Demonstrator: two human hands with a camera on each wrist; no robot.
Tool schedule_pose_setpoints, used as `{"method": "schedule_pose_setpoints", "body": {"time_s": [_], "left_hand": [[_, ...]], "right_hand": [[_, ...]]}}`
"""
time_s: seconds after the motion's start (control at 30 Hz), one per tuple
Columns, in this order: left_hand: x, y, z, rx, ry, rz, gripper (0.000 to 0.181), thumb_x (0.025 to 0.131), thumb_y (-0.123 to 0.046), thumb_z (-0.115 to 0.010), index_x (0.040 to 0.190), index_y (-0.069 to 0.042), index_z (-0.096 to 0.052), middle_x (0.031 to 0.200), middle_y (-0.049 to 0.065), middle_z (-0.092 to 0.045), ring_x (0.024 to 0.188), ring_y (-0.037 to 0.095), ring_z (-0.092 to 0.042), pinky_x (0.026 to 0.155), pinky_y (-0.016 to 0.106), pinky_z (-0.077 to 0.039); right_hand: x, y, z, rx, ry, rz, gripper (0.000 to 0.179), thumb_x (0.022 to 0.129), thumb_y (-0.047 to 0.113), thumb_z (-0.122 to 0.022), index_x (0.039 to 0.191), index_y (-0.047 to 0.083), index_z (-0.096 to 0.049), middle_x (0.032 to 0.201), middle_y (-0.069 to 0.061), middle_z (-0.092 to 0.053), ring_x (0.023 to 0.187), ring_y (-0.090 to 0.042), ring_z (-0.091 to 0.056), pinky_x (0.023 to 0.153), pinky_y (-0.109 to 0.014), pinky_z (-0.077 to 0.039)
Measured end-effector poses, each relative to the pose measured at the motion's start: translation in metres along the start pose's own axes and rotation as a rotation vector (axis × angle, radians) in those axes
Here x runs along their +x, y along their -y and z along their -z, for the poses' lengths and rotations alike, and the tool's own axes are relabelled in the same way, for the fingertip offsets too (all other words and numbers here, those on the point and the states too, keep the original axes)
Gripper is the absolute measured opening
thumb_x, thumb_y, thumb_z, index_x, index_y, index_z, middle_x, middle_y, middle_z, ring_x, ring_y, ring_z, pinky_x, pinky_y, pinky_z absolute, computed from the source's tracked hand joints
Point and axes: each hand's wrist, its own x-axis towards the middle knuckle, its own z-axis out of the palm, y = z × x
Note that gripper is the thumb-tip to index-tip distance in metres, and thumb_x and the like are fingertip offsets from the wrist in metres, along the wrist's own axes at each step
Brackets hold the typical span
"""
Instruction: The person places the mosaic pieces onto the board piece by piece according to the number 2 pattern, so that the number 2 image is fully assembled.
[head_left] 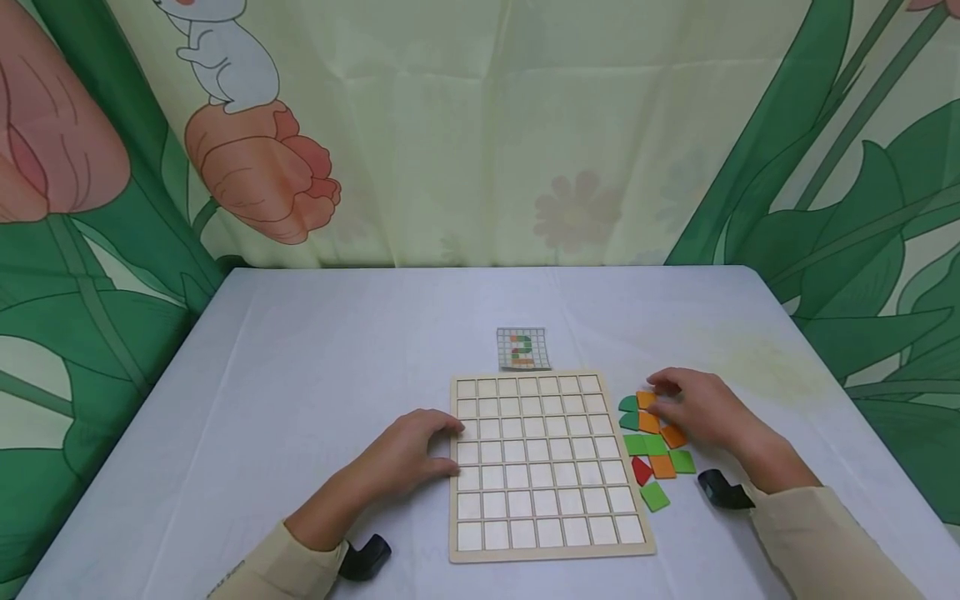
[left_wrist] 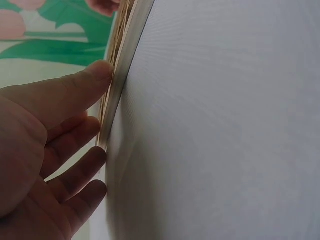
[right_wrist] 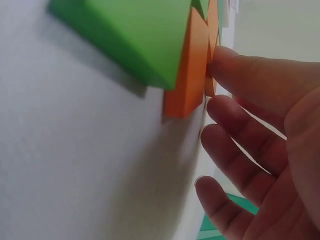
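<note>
Green, orange and red tiles (head_left: 655,444) lie between a gridded board (head_left: 537,451) and the table's (head_left: 360,333) right edge; the right hand (head_left: 701,408) is at an orange tile (head_left: 644,400), whether pinching it cannot be told. The left hand (head_left: 408,450), spread, touches the board's left side. A patterned card (head_left: 523,348) lies beyond, toward the table's far edge.

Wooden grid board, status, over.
Left hand at left edge of pale wooden grid board; cells unfilled. Right hand at farthest orange square tile. Nothing visibly in the way.
</note>
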Motion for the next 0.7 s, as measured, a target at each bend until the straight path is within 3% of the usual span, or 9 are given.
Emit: {"method": "schedule_pose_setpoints", "body": {"time_s": [0.4, 0.7], "left_hand": [[0.001, -0.001, 0.0, 0.006, 0.002, 0.016, 0.045, 0.078, -0.013, -0.087, 0.117, -0.006, -0.067, 0.12, 0.007, -0.066, 0.12, 0.03, -0.057, 0.103, 0.048, -0.045], [0.003, -0.003, 0.001, 0.018, 0.013, 0.037, 0.046, 0.077, -0.013, -0.087, 0.118, -0.006, -0.067, 0.12, 0.006, -0.066, 0.12, 0.029, -0.057, 0.103, 0.047, -0.046]], "right_hand": [[0.0, 0.0, 0.001, -0.042, 0.021, -0.023, 0.051, 0.09, 0.023, -0.075, 0.128, -0.007, -0.06, 0.122, -0.025, -0.062, 0.109, -0.041, -0.054, 0.092, -0.057, -0.052], [-0.004, 0.012, 0.005, -0.03, -0.022, -0.008, 0.046, 0.091, 0.026, -0.073, 0.125, -0.004, -0.063, 0.118, -0.023, -0.063, 0.107, -0.04, -0.055, 0.086, -0.052, -0.056]]}}
